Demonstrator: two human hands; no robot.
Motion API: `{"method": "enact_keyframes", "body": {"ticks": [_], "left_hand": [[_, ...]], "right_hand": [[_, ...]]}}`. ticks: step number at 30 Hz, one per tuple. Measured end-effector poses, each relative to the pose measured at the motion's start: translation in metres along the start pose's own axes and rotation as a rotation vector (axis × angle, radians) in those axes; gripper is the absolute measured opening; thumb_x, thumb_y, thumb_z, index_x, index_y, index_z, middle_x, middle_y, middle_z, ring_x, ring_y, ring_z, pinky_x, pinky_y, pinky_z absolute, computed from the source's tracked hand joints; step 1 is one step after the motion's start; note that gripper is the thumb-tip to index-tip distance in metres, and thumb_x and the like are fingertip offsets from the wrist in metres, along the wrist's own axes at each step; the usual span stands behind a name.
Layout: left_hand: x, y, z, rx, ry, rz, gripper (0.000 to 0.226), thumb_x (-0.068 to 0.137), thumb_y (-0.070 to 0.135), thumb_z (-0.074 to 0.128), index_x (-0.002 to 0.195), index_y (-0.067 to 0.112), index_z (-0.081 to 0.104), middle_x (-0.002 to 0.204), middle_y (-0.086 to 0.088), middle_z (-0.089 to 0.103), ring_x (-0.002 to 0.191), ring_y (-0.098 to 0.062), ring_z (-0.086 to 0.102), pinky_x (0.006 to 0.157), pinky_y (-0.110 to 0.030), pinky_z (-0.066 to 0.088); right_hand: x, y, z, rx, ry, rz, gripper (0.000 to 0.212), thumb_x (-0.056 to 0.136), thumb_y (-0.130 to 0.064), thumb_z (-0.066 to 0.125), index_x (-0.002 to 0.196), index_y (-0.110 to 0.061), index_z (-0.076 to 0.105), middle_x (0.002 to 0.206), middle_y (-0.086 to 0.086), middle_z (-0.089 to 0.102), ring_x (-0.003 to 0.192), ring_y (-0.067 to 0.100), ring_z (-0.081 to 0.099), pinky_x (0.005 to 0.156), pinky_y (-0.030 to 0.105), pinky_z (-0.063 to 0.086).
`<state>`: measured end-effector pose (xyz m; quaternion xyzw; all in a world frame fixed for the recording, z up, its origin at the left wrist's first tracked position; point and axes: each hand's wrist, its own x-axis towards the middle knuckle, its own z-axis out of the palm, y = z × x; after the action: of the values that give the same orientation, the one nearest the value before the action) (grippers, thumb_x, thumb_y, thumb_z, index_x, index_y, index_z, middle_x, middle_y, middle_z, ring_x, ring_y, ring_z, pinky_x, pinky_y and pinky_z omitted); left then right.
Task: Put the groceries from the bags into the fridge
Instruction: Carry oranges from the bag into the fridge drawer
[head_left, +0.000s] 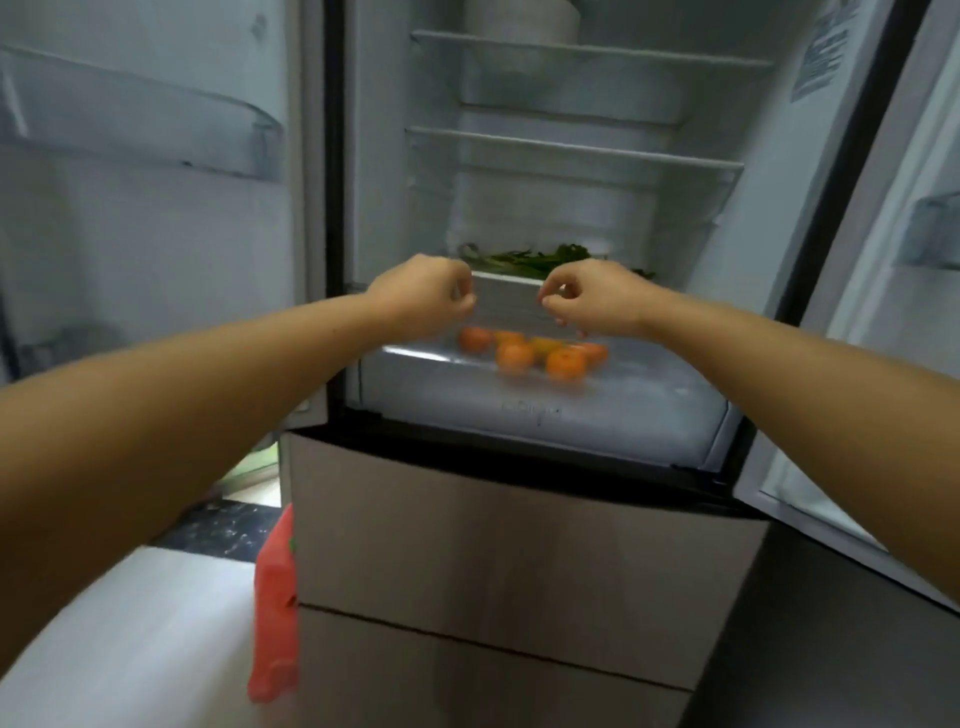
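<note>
The fridge (545, 545) stands open in front of me. Several oranges (535, 353) lie in the clear crisper drawer (540, 415) at the bottom of the cold compartment. Leafy greens (540, 260) rest on the shelf just above that drawer. My left hand (426, 299) and my right hand (595, 301) hover side by side over the drawer's back edge, just above the oranges. Both have curled, pinched fingers, and nothing shows between them. A red bag (275, 608) hangs against the fridge's lower left side.
Two glass shelves (571, 148) sit above the greens, and a white container (519, 21) stands at the top. The left door with its bin (140, 119) and the right door (930, 234) are swung wide. A white counter (130, 634) lies at the lower left.
</note>
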<state>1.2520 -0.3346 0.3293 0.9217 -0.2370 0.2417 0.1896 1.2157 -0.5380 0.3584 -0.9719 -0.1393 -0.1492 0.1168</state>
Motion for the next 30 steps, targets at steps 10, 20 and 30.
{"method": "enact_keyframes", "body": {"ticks": [10, 20, 30], "left_hand": [[-0.207, -0.014, 0.047, -0.003, -0.173, -0.369, 0.024, 0.089, 0.030, 0.050, 0.105, 0.020, 0.066, 0.107, -0.007, 0.068, 0.100, -0.028, 0.061, 0.082, -0.034, 0.049], [-0.486, -0.088, -0.006, -0.046, -0.177, -0.942, 0.026, 0.092, 0.030, 0.048, 0.109, 0.016, 0.063, 0.112, -0.007, 0.065, 0.097, -0.023, 0.060, 0.082, -0.033, 0.049], [-0.817, -0.147, -0.221, 0.096, -0.039, -1.333, 0.020, 0.091, 0.027, 0.049, 0.099, 0.016, 0.064, 0.103, -0.003, 0.065, 0.088, -0.018, 0.060, 0.080, -0.032, 0.050]], "right_hand": [[-0.106, -0.072, 0.134, -0.075, -0.248, -0.124, 0.026, 0.095, -0.030, 0.047, 0.115, -0.022, 0.060, 0.115, 0.001, 0.064, 0.100, 0.022, 0.060, 0.077, 0.035, 0.050], [-0.208, -0.313, 0.282, -0.033, -0.500, -0.543, 0.036, 0.093, -0.032, 0.045, 0.126, -0.022, 0.054, 0.124, 0.006, 0.061, 0.113, 0.027, 0.055, 0.082, 0.033, 0.044], [-0.346, -0.630, 0.339, 0.074, -0.659, -0.828, 0.039, 0.096, -0.027, 0.043, 0.133, -0.020, 0.049, 0.131, 0.008, 0.054, 0.114, 0.027, 0.054, 0.088, 0.034, 0.044]]}}
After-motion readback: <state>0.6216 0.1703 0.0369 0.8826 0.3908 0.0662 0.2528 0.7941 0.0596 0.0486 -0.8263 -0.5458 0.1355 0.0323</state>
